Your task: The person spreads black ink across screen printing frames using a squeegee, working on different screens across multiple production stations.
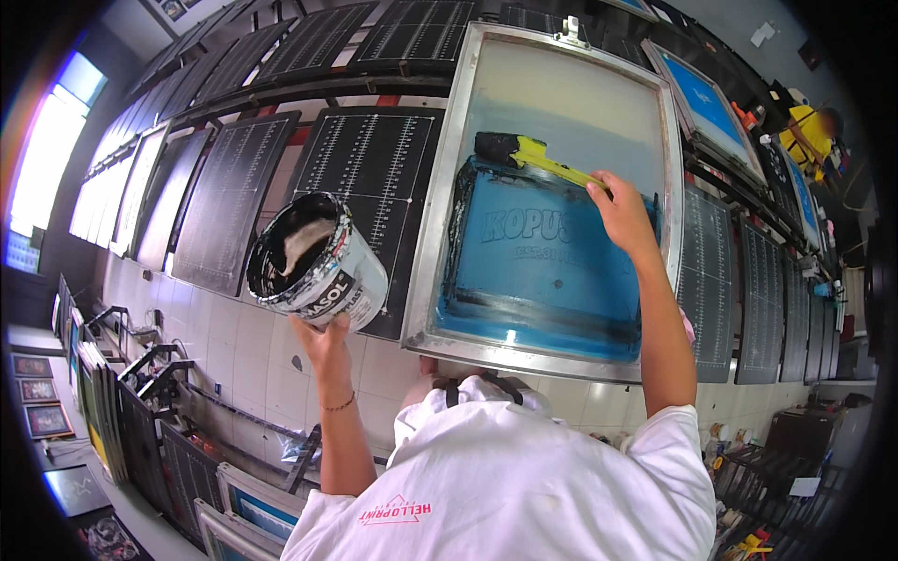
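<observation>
- Head view: holding up a white bucket (348, 271) in the left hand (325, 338), just left of the metal frame (439, 187).
- Gripping low on that bucket, thumb against the wall; cannot tell the full curl of the partly hidden fingers.
- Showing the bucket at a tilt, mouth toward the left, black ink (271, 262) thick over rim and inner wall.
- Over to the right hand (617, 206): closed around the handle end of a yellow spatula (541, 159), fingers wrapped.
- Pointing the spatula leftward above the framed mesh (552, 271), blade caked in black; cannot tell touching from hovering.
- Across that mesh: a blue area with faint lettering, black smears down the left and along the near edge, a paler band at the far end.
- At the far rail, 1 metal clamp (572, 33).
- On both sides, black boards (393, 168) with white markings; upper right, 1 framed blue screen (702, 93), and beyond it, 1 other person in yellow (814, 131).
- Close in, a white shirt (533, 477) between 2 forearms, plus a thin bracelet (339, 405) on the left wrist.
</observation>
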Tool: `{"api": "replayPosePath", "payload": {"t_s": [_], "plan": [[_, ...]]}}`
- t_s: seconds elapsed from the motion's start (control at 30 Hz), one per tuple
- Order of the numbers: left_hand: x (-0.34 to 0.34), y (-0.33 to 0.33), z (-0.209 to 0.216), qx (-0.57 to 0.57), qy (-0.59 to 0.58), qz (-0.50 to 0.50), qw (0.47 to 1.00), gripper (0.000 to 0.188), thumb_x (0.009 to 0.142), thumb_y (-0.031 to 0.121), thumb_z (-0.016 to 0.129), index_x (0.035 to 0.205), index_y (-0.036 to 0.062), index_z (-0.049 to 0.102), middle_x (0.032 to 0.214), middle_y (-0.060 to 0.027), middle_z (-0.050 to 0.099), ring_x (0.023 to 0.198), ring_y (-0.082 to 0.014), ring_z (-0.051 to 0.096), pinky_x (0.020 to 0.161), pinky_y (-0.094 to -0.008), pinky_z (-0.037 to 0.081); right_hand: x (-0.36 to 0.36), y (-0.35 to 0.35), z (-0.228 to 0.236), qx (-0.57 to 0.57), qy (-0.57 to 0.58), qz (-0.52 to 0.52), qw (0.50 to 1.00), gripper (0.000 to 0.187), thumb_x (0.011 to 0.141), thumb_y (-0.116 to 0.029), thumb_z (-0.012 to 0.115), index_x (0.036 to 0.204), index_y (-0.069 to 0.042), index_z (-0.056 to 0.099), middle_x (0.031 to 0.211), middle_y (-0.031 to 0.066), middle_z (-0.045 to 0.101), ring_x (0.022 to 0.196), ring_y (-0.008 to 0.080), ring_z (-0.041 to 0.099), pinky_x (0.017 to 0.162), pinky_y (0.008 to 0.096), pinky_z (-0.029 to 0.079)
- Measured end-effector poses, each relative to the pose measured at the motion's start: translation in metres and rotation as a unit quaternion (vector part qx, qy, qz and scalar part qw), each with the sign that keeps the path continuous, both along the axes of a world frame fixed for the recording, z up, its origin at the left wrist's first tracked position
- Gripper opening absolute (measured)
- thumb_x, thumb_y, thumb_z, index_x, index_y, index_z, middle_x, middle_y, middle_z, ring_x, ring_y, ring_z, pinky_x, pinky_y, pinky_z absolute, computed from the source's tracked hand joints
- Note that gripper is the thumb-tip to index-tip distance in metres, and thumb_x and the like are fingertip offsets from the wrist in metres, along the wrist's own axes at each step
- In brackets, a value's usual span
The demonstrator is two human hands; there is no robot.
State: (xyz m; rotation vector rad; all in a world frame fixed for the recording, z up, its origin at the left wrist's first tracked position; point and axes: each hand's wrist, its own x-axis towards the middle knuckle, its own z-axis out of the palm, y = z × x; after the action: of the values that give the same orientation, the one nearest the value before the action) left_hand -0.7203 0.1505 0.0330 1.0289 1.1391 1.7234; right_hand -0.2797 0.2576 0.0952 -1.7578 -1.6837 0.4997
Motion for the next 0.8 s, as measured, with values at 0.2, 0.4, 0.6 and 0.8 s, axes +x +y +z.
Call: {"api": "replayPosePath", "payload": {"t_s": [0.2,0.4,0.6,0.8], "plan": [[0.006,0.022,-0.006,0.010,-0.068,-0.007,0.998,0.102,0.073,0.028,0.089,0.148,0.0013,0.025,0.140,-0.0116,0.044,0.128,-0.0219,0.044,0.108,-0.0357,0.036,-0.012,-0.008,-0.039,-0.024,0.020,-0.017,0.999,0.038,0.096,-0.028,0.060,0.121,0.000,0.065,0.111,0.0199,0.070,0.095,0.0320,0.068,0.083,0.0374,0.051],[0.032,0.035,-0.019,0.005,-0.098,-0.019,0.995,0.096,0.075,0.025,0.088,0.145,0.0009,0.027,0.137,-0.0106,0.045,0.126,-0.0214,0.046,0.109,-0.0357,0.036,-0.026,-0.037,-0.045,-0.069,0.016,-0.041,0.997,0.038,0.095,-0.028,0.061,0.121,0.000,0.066,0.111,0.0190,0.070,0.097,0.0328,0.068,0.085,0.0371,0.051],[0.036,0.041,-0.016,0.008,-0.059,-0.072,0.996,0.093,0.081,0.033,0.082,0.148,0.0021,0.024,0.139,-0.0107,0.044,0.129,-0.0222,0.044,0.110,-0.0376,0.036,-0.045,-0.074,-0.034,-0.120,0.020,-0.046,0.991,0.039,0.095,-0.025,0.062,0.120,0.004,0.064,0.110,0.0207,0.070,0.097,0.0289,0.068,0.086,0.0357,0.050],[0.030,0.051,-0.014,0.003,-0.081,-0.065,0.995,0.098,0.074,0.030,0.089,0.145,0.0010,0.027,0.136,-0.0101,0.046,0.125,-0.0206,0.047,0.109,-0.0353,0.036,-0.054,-0.112,-0.035,-0.144,0.011,-0.020,0.989,0.035,0.094,-0.025,0.062,0.117,0.001,0.067,0.106,0.0195,0.071,0.090,0.0296,0.068,0.079,0.0358,0.050]]}}
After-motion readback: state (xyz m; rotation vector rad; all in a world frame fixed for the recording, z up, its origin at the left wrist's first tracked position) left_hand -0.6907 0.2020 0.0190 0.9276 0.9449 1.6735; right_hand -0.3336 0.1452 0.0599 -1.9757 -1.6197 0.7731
